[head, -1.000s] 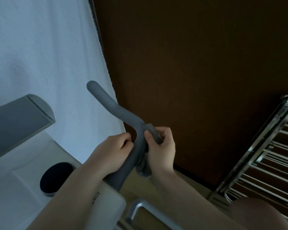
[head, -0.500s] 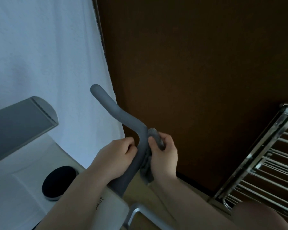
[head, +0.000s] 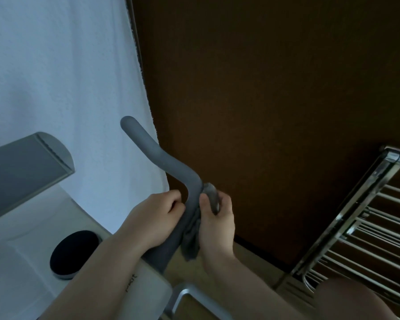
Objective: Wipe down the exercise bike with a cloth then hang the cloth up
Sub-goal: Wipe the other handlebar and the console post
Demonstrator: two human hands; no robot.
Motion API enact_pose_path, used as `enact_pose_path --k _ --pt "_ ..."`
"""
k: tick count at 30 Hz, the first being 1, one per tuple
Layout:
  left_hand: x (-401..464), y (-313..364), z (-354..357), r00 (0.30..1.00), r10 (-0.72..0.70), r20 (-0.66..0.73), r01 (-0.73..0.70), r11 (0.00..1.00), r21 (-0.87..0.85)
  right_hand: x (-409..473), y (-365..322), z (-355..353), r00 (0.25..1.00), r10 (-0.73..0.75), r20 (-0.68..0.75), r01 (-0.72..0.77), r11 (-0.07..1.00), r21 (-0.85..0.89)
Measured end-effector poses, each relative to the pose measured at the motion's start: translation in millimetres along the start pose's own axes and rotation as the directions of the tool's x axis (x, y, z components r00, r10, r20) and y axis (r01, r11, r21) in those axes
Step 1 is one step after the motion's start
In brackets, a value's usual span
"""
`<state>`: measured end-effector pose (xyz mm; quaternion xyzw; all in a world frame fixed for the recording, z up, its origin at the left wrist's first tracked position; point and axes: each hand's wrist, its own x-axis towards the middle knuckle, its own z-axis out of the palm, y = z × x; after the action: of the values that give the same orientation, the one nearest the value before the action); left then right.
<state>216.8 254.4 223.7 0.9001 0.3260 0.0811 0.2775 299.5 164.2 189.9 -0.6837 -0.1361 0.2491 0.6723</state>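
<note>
A soft, light grey cloth [head: 211,198] is gripped by the right hand [head: 216,221] against the stiff handlebar [head: 162,158]; the left hand [head: 156,218] seemingly grips the bar's lower end.

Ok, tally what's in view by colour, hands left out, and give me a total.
Grey: 3, the handlebar, the cloth and the slanted panel
White: 2, the hanging towel and the bike console
Black: 1, the round knob
Chrome: 1, the drying rack
Total: 7
</note>
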Motion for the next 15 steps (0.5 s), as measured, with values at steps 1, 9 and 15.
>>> enact_pose_path --k 1,9,15 --pt "1 1 0 1.000 -0.008 0.008 0.008 1.000 -0.005 -10 2 -1 1.000 0.022 0.015 -0.023 0.998 0.059" --pt "-4 0 -1 1.000 0.010 -0.015 -0.010 1.000 0.003 -16 9 -1 0.987 -0.156 0.036 0.159 0.982 -0.099" --pt "-7 -3 0 0.999 0.043 -0.032 -0.043 0.999 0.021 -6 6 -4 0.883 -0.465 0.065 0.447 0.791 -0.418"
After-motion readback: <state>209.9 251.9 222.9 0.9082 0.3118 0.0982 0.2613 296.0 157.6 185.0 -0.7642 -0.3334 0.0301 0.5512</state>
